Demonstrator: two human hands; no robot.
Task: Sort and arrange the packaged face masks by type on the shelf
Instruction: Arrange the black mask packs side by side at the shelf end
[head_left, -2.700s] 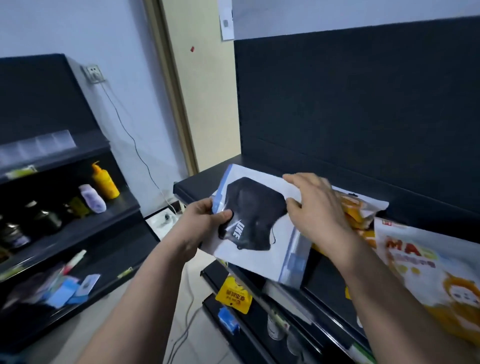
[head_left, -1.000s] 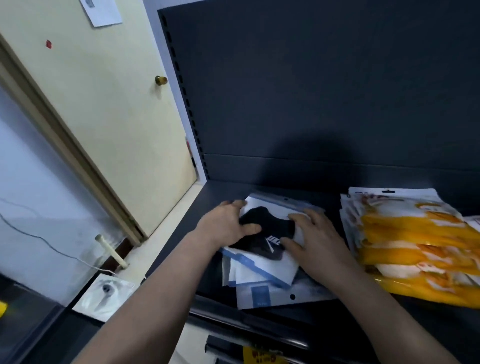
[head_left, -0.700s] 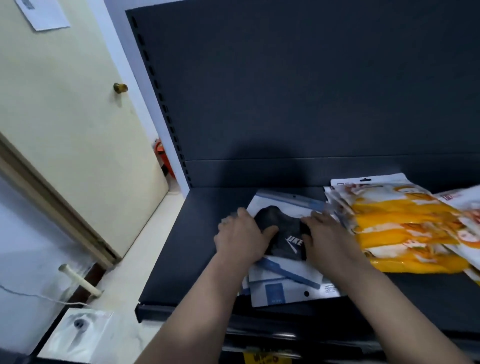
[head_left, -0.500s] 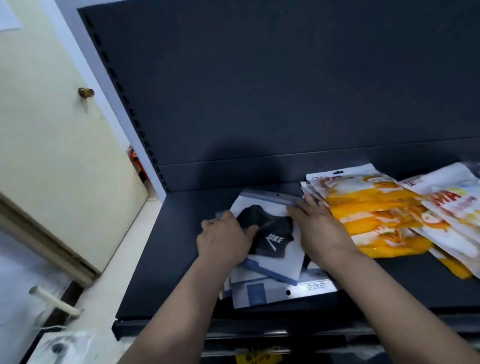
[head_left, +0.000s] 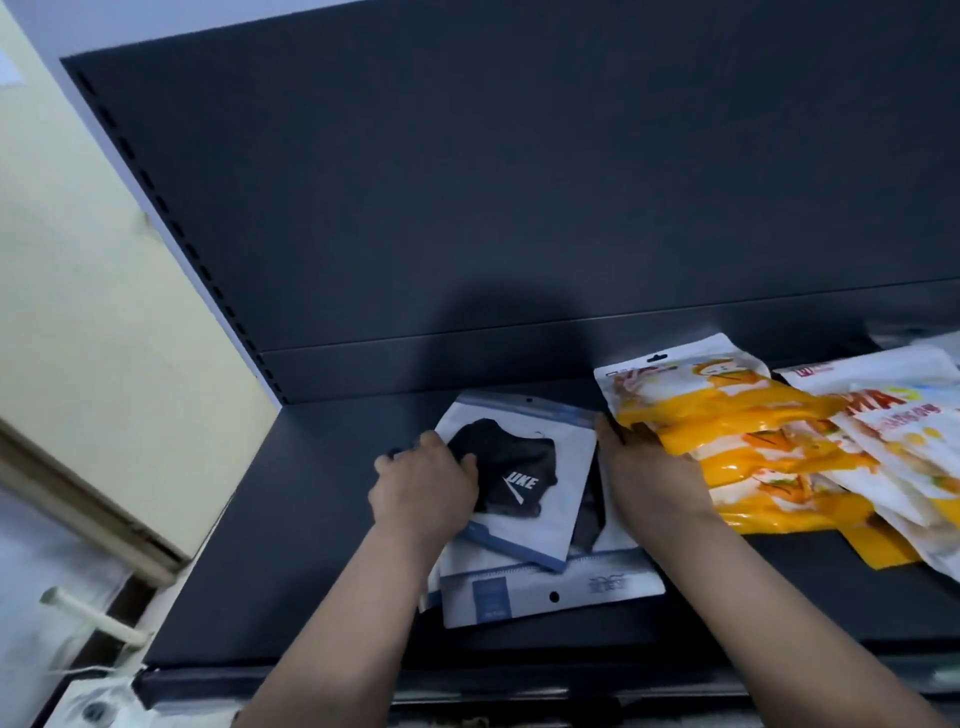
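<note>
So the top black mask pack (head_left: 524, 483) is a white pouch with blue strips, and the black mask inside has a white logo. It sits on a stack (head_left: 545, 592) of similar pouches on the dark shelf (head_left: 291, 545), right between both hands. The left hand (head_left: 423, 491) grips its left edge with the thumb on top. The right hand (head_left: 649, 475) has straight fingers along its right edge, and the orange packs (head_left: 727, 415) are just right of that hand.

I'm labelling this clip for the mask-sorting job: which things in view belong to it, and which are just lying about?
For the job: black mask packet, blue-and-white packets under it, orange packets, white packets at right, shelf, left hand, right hand.
Lying about: cream door, white peg near the floor.
</note>
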